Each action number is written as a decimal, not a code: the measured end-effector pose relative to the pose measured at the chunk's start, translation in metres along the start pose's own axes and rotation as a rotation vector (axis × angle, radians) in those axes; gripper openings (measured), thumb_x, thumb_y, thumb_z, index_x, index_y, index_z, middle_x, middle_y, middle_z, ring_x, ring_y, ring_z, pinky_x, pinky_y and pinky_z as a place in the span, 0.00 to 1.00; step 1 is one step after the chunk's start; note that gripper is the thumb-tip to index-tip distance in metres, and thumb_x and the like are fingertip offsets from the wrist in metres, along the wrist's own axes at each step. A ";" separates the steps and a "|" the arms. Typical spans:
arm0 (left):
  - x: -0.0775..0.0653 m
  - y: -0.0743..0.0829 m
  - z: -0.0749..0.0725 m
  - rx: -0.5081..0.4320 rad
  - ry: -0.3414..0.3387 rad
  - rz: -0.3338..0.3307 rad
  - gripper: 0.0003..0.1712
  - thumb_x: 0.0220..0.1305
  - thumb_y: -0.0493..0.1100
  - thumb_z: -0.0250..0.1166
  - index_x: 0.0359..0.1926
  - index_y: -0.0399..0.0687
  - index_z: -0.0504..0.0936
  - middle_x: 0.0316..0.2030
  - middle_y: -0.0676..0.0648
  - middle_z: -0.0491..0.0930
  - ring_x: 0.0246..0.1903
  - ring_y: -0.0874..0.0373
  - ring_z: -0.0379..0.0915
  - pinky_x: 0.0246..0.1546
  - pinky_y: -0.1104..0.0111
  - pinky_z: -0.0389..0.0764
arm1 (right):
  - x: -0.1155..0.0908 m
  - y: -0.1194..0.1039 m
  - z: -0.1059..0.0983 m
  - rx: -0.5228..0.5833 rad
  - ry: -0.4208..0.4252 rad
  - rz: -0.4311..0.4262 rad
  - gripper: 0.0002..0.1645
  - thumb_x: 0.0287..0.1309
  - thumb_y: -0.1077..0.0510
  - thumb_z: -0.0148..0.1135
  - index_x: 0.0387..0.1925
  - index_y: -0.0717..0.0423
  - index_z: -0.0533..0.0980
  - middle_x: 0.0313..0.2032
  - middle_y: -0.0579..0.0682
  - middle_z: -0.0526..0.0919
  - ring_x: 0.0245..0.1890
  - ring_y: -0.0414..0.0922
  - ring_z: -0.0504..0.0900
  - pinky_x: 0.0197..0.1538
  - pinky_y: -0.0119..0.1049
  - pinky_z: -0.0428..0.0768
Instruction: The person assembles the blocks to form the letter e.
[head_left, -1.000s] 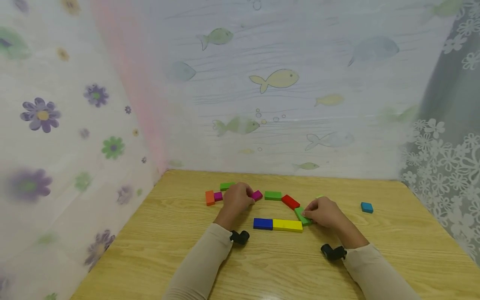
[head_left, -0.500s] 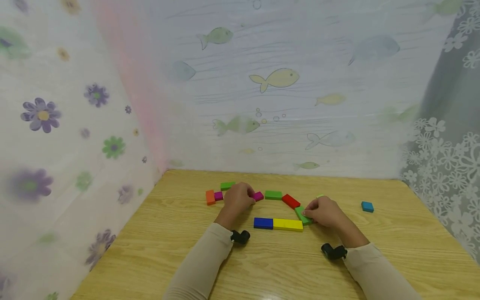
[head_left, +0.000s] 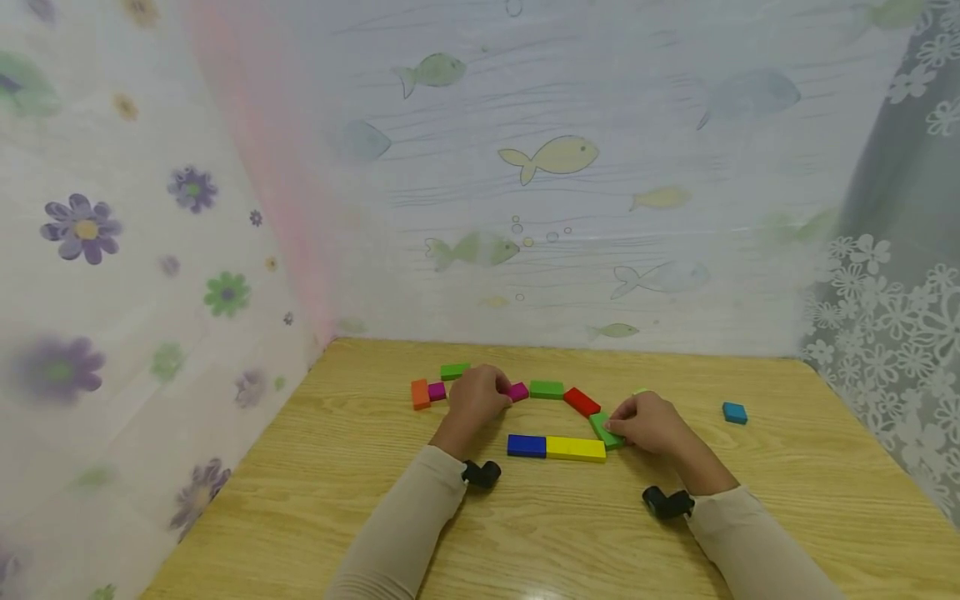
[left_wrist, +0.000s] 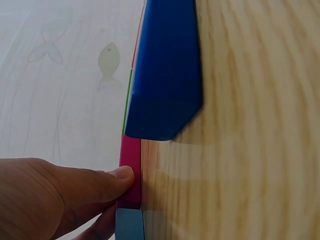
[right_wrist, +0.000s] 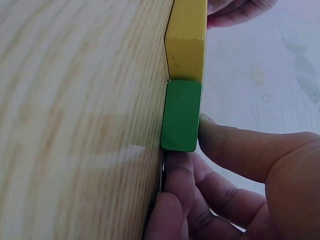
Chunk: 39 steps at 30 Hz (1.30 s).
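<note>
My left hand (head_left: 477, 400) pinches a magenta block (left_wrist: 131, 186) at the far side of the table, thumb on its face. A light blue block (left_wrist: 129, 223) adjoins it in the left wrist view. My right hand (head_left: 651, 423) holds a slanted green block (right_wrist: 182, 116), thumb at its upper edge and fingers at its outer side. That block's near end meets a yellow block (head_left: 575, 449), which lies end to end with a dark blue block (head_left: 527, 446). Between the hands, a second green block (head_left: 547, 390) and a red block (head_left: 582, 402) continue the curved row.
Left of the left hand lie an orange block (head_left: 421, 394), a small magenta block (head_left: 437, 392) and another green block (head_left: 454, 372). A yellow-green piece (head_left: 640, 392) peeks out behind the right hand. A blue block (head_left: 735, 412) lies apart on the wooden table (head_left: 555, 533).
The pinched magenta block has shifted slightly right, up to the end of the green block beside it. My right hand keeps its place on the slanted green block.
</note>
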<state>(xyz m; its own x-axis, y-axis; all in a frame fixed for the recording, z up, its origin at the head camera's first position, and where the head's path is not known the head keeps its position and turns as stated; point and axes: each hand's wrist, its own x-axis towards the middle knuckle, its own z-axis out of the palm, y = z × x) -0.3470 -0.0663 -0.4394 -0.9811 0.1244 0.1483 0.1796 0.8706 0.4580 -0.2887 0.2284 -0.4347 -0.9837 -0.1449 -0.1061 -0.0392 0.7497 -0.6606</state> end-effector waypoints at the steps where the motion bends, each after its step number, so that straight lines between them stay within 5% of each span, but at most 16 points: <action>1: 0.000 0.000 0.000 0.001 0.001 0.001 0.07 0.60 0.45 0.78 0.40 0.55 0.91 0.36 0.54 0.88 0.35 0.56 0.81 0.40 0.57 0.83 | 0.000 0.000 0.000 -0.001 0.000 0.001 0.14 0.67 0.52 0.68 0.44 0.60 0.86 0.36 0.50 0.85 0.30 0.44 0.79 0.33 0.37 0.79; 26: 0.002 -0.003 0.004 -0.002 0.024 0.030 0.06 0.59 0.44 0.78 0.39 0.55 0.92 0.36 0.54 0.88 0.36 0.57 0.81 0.40 0.59 0.82 | -0.001 0.000 0.000 0.013 -0.006 0.013 0.15 0.67 0.52 0.68 0.44 0.61 0.85 0.33 0.51 0.85 0.30 0.45 0.79 0.33 0.37 0.79; 39: 0.001 -0.002 0.001 0.000 -0.001 -0.009 0.07 0.60 0.45 0.78 0.40 0.55 0.92 0.37 0.54 0.88 0.37 0.57 0.81 0.42 0.58 0.81 | 0.000 0.000 0.000 0.011 -0.004 0.001 0.15 0.67 0.52 0.69 0.44 0.61 0.85 0.34 0.50 0.85 0.30 0.45 0.79 0.33 0.37 0.79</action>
<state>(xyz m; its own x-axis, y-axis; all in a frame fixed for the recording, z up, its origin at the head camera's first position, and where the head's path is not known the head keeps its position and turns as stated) -0.3488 -0.0672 -0.4409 -0.9827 0.1173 0.1434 0.1711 0.8718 0.4591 -0.2889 0.2281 -0.4348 -0.9832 -0.1463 -0.1096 -0.0360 0.7431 -0.6682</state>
